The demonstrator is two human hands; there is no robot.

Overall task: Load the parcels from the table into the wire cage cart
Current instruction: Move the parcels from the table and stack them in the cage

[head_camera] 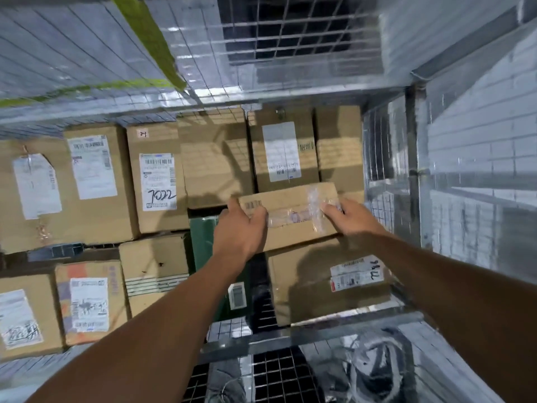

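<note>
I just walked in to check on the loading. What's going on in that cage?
A person is reaching into the wire cage cart with a small taped parcel held between both hands. The left hand grips its left end and the right hand its right end. The parcel is low over a larger labelled box at the cart's right side, next to a green parcel. Many cardboard boxes are already packed in.
</note>
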